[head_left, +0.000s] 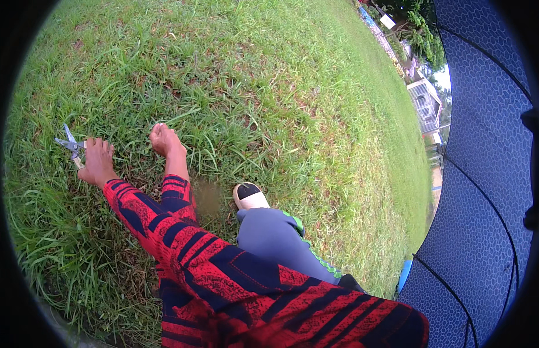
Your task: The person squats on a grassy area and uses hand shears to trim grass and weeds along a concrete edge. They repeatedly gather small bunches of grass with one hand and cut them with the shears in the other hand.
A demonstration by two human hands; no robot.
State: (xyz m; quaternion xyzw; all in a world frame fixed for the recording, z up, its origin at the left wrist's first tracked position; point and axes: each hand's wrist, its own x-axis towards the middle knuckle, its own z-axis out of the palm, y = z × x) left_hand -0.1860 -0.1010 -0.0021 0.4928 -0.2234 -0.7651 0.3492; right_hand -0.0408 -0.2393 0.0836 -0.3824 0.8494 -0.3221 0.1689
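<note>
My right hand [97,163] reaches across to the far left, its arm crossing over my left arm. It is closed around the handles of pruning shears [73,145], whose metal blades stand apart and point away over the grass [147,95]. My left hand [166,141] is a closed fist low in the grass, to the right of the shears. A long grass blade [188,112] seems to run out from its fingers; what else it may hold is hidden. The blades of the shears are apart from my left hand.
My bent knee [266,232] and a light shoe with a dark patch [249,196] are right of my hands. A dark blue patterned canopy [484,174] with black ribs fills the right side. Beyond the lawn stand a house [425,105] and trees [425,37].
</note>
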